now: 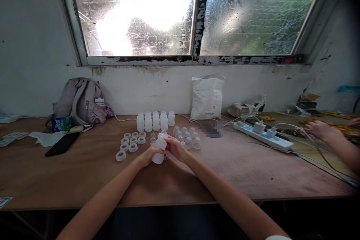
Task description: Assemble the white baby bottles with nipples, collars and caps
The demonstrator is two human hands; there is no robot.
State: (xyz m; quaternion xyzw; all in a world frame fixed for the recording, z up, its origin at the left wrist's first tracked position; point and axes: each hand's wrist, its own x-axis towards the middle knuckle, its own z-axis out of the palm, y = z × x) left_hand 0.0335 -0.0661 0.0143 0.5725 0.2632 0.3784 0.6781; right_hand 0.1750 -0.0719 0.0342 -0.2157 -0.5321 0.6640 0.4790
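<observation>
A frosted white baby bottle (158, 157) tilts slightly in front of me, above the table. My left hand (149, 156) is wrapped around its body. My right hand (176, 148) is closed at the bottle's neck, where a small clear piece shows on top; the fingertips are partly hidden. Just left lie several translucent screw rings (125, 147) in rows. Several small clear parts, perhaps teats (152, 138), sit behind the bottle, half covered by it. To the right stand several clear caps (189, 143). Farther back, more frosted bottles (148, 122) stand upright in rows.
Against the wall are a grey backpack (81, 101) and a white plastic bag (207, 97). A black phone (62, 144) lies at left. On the right, a white power strip (263, 137) trails cables across the table. Another person's hand (319, 129) works beyond it.
</observation>
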